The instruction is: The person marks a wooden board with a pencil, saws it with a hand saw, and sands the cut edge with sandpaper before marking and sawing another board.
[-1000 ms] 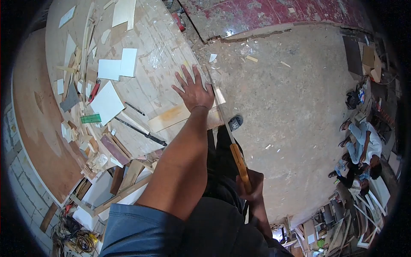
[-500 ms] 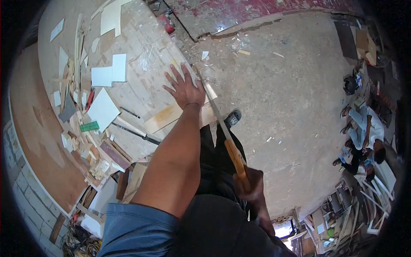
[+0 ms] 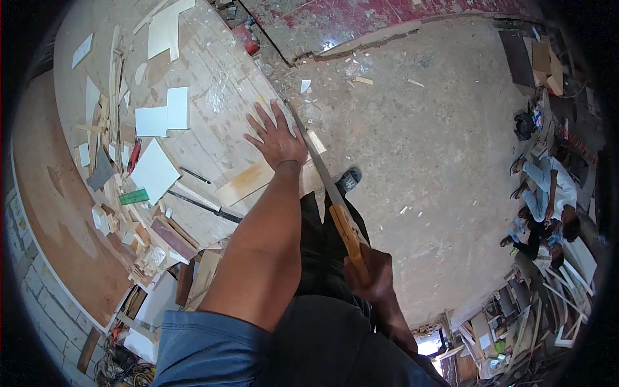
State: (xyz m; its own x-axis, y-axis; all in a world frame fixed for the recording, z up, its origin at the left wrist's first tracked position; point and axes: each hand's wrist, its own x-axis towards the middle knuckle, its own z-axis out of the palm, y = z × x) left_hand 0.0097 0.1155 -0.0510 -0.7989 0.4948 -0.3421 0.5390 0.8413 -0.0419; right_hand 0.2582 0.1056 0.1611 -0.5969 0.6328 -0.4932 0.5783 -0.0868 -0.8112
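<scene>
My left hand (image 3: 278, 138) lies flat with its fingers spread on a pale wooden board (image 3: 248, 182) near the edge of the worktable (image 3: 213, 138). My right hand (image 3: 369, 274) is wrapped round the orange-brown wooden handle of a handsaw (image 3: 325, 174). The saw's long blade slants up and left past my left wrist, along the table edge. An end of the board (image 3: 316, 143) shows beyond the blade, on its right side. Where the teeth meet the wood is too small to make out.
White offcuts (image 3: 155, 171), a red-handled tool (image 3: 135, 155), a green piece (image 3: 134, 197) and a black bar (image 3: 205, 205) lie on the table. My shoe (image 3: 350, 179) is on the floor. People (image 3: 548, 193) sit far right, beside stacked wood (image 3: 567, 290).
My right hand and the saw have moved a little up and left, so the handle is closer to the board. My left hand remains spread in nearly the same place.
</scene>
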